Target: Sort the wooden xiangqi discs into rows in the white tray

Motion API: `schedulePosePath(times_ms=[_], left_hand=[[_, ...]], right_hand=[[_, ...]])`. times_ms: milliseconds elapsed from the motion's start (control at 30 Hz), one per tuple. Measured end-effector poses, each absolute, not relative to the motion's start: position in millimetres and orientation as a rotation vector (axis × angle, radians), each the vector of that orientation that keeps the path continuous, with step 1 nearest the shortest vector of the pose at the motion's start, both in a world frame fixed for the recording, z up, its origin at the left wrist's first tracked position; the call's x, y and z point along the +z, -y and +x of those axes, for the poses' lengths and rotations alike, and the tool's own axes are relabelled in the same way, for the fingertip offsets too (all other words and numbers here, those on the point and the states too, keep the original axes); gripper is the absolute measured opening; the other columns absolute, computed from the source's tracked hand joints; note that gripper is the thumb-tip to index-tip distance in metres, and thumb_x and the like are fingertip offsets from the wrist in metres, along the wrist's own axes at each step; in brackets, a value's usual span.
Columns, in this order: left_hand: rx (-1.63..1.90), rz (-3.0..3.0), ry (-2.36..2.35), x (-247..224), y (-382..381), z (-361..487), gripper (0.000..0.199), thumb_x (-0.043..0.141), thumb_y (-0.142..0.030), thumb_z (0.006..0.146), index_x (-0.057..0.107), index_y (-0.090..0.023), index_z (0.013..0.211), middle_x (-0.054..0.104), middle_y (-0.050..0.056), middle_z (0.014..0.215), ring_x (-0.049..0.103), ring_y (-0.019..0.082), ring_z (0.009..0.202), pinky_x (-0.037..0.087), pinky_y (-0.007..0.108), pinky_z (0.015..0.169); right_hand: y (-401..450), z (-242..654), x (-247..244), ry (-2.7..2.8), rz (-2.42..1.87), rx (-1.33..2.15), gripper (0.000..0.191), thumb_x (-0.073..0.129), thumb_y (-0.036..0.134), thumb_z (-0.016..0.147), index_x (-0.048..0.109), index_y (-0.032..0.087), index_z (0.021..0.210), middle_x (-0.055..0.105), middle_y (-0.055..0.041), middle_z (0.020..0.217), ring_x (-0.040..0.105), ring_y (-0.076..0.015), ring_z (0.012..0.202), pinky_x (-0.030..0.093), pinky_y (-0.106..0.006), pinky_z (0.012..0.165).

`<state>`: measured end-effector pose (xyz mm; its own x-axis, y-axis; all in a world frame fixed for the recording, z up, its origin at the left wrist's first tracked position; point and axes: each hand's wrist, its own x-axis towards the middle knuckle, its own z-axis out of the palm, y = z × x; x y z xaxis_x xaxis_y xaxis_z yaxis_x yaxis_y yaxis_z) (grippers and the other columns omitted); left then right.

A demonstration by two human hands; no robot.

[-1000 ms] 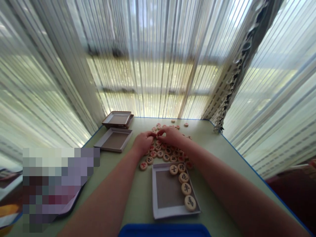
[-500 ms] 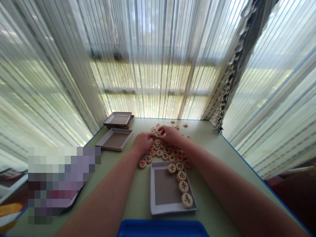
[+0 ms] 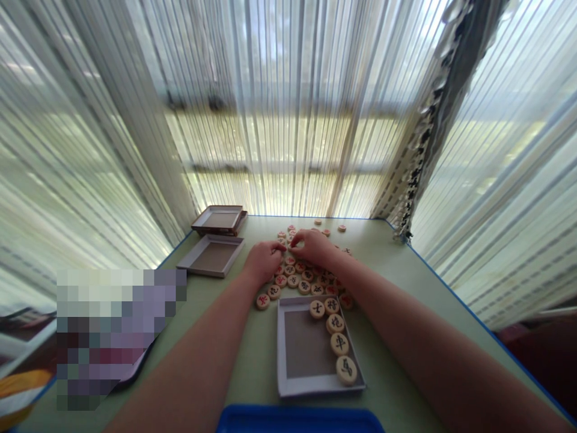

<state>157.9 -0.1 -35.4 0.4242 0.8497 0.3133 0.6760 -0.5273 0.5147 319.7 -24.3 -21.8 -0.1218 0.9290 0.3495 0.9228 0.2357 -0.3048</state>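
Note:
My left hand (image 3: 265, 262) rests low at the left side of a heap of round wooden xiangqi pieces (image 3: 293, 281), its fingers stretched toward the middle of the heap. Facing it, my right hand (image 3: 317, 248) bends over the heap with thumb and forefinger brought together. Whatever lies between those fingertips is too small to make out. The pieces carry red or black characters. Nearer to me stands a shallow grey box tray (image 3: 282, 355). Several black-lettered pieces, among them one at its near right corner (image 3: 346, 370), lie along its right side and far edge.
Another shallow tray (image 3: 220, 269) lies at the far left, with a brown-edged box (image 3: 207, 227) behind it. A blue plastic edge (image 3: 300, 419) shows at the front. A blurred-out object (image 3: 121, 337) is at left. Sheer curtains (image 3: 279, 150) hang beyond the green table (image 3: 392, 276).
My hands were meeting over the heap and now have a small gap between their fingertips. The view has shifted slightly. The pieces in the near tray keep their places.

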Motion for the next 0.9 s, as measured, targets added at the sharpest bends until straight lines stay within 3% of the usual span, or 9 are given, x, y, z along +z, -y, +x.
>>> schedulePosePath(times_ms=[200,400,533,700,900], left_hand=[[0.936,2.245,-1.348,-30.7,0.2,156.8,0.027,0.049,-0.028,0.071,0.067,-0.019,0.089,0.068,0.005,0.089,0.061,0.02,0.084,0.045,0.027,0.076],[1.068,1.964,-1.22,-25.9,0.2,155.4,0.034,0.053,-0.045,0.071,0.067,-0.016,0.084,0.069,0.005,0.079,0.062,0.018,0.073,0.047,0.027,0.065],[1.089,1.833,-1.098,-28.1,-1.0,156.1,0.036,0.056,-0.044,0.07,0.065,-0.015,0.089,0.069,0.006,0.082,0.062,0.017,0.07,0.048,0.025,0.059],[1.16,1.881,-1.035,-28.5,-3.4,155.2,0.031,0.053,-0.038,0.073,0.065,-0.014,0.089,0.068,0.006,0.086,0.061,0.017,0.079,0.048,0.026,0.07],[1.123,1.878,-1.007,-23.5,-0.3,156.0,0.03,0.05,-0.034,0.076,0.065,-0.014,0.092,0.068,0.006,0.091,0.06,0.018,0.084,0.047,0.029,0.077]], right_hand=[[29.1,317.6,-19.2,2.013,-1.622,-0.03,0.019,0.06,0.031,0.068,0.064,0.02,0.083,0.065,-0.0045,0.082,0.053,-0.0178,0.084,0.04,-0.03,0.076],[33.2,310.9,-12.7,1.975,-1.428,-0.083,0.02,0.06,0.028,0.068,0.059,0.018,0.085,0.062,-0.0036,0.08,0.05,-0.0163,0.082,0.038,-0.027,0.072],[34.5,305.9,-8.4,1.977,-1.368,-0.059,0.024,0.059,0.026,0.068,0.059,0.017,0.09,0.063,-0.003,0.083,0.05,-0.0161,0.081,0.038,-0.027,0.073],[33.0,306.6,-9.1,2.016,-1.36,-0.045,0.023,0.058,0.025,0.07,0.061,0.019,0.092,0.063,-0.0028,0.086,0.051,-0.0152,0.083,0.036,-0.028,0.078],[31.7,308.7,-11.1,2.013,-1.37,-0.045,0.02,0.058,0.03,0.071,0.063,0.018,0.087,0.063,-0.0031,0.082,0.051,-0.0145,0.079,0.037,-0.027,0.073]])
